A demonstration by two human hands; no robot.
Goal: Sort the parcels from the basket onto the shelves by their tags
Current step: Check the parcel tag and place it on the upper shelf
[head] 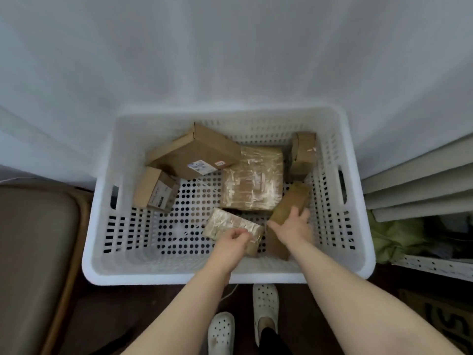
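In the white basket [158, 274], a taped parcel [225, 224] is pinched by curled fingers of the left hand [233, 241]; a brown parcel [291, 198] is covered by the right hand [294, 226], grip blurred. Slippage on glossy tape is risked.

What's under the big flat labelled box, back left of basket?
The big flat box lies tilted, its near-left edge over the small labelled box. The basket floor shows in front; the space beneath its body is hidden.
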